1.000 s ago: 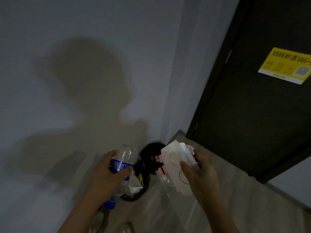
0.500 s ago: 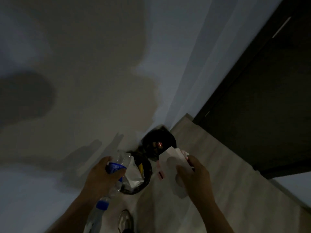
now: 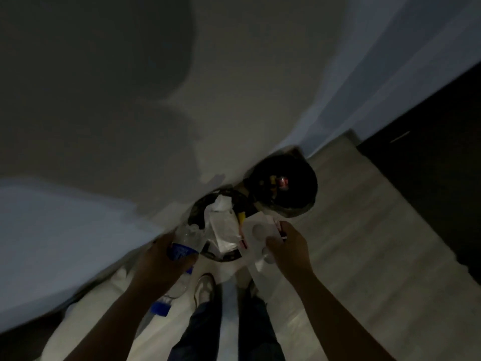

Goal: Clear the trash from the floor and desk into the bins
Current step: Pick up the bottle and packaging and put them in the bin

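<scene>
My left hand (image 3: pixel 161 259) is wrapped around a clear plastic bottle (image 3: pixel 185 239) with a blue label, fingers curled over its middle. The bottle is tilted, its blue cap (image 3: pixel 160 307) pointing back toward me and its base reaching the edge of the nearer bin (image 3: pixel 195 213). My right hand (image 3: pixel 289 248) grips a flat white carton (image 3: pixel 256 234) with round marks on its face, thumb pressed on top, and holds it just beside that same bin, on its right. The nearer bin has a dark liner and is stuffed with crumpled white paper (image 3: pixel 223 222) that rises above its rim. Behind it, touching or nearly so, stands a second, black bin (image 3: pixel 307 196) against the wall (image 3: pixel 104 126), with something small and red (image 3: pixel 282 182) inside; the rest of its contents are too dark to make out. Both bins sit on the pale floor (image 3: pixel 351 217) in the corner, near a dark door (image 3: pixel 429 152). Below my hands I can see my light shoe (image 3: pixel 204 289) and dark trousers (image 3: pixel 197 329).
</scene>
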{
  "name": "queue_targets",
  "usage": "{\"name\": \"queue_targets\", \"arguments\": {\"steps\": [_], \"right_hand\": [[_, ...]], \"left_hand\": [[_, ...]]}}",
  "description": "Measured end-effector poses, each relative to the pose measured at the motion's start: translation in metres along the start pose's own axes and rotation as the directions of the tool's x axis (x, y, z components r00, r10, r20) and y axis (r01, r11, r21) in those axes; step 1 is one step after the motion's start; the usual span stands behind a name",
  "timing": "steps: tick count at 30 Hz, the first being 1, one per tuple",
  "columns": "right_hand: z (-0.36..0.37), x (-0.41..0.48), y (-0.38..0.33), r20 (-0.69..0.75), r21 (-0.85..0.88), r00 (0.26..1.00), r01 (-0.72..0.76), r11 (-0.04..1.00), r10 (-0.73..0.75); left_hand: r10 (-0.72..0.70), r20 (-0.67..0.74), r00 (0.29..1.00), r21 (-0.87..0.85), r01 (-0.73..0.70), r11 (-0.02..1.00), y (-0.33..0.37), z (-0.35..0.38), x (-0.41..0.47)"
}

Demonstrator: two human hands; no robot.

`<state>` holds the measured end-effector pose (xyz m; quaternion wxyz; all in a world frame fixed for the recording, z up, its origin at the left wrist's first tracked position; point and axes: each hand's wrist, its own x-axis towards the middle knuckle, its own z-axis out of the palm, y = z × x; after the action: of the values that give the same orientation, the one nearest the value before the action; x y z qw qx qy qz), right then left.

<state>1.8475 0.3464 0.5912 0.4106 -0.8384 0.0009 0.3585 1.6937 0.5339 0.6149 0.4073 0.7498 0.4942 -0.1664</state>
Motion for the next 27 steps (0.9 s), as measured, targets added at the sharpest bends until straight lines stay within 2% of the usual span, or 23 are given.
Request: {"name": "queue_targets", "arguments": {"steps": [4,11,19,23,27], "right_hand": [[0.027,0.045,0.037,0.054,-0.029,0.996,-0.077,0.997,0.078],[0.074,0.118,0.090,0.007,-0.050,0.988,-0.156,0.986,0.157],[0.130,0.168,0.102,0.112,-0.083,0.990,-0.079,0.993,0.088],[0.159,0.192,0.107,0.083,-0.136,0.993,-0.069,0.988,0.081],[0.175,0.206,0.117,0.097,-0.253,0.995,0.021,0.967,0.004]], "left_hand": [[0.002,-0.013,1.000,0.023,-0.002,1.000,-0.026,0.030,0.036],[-0.061,-0.006,0.998,0.002,0.061,0.998,-0.066,0.079,0.093],[-0.062,-0.013,0.998,0.021,0.063,0.998,-0.095,0.106,0.130],[-0.084,-0.004,0.996,0.008,0.084,0.996,-0.111,0.110,0.142],[-0.089,0.005,0.996,0.018,0.089,0.996,-0.120,0.112,0.147]]}}
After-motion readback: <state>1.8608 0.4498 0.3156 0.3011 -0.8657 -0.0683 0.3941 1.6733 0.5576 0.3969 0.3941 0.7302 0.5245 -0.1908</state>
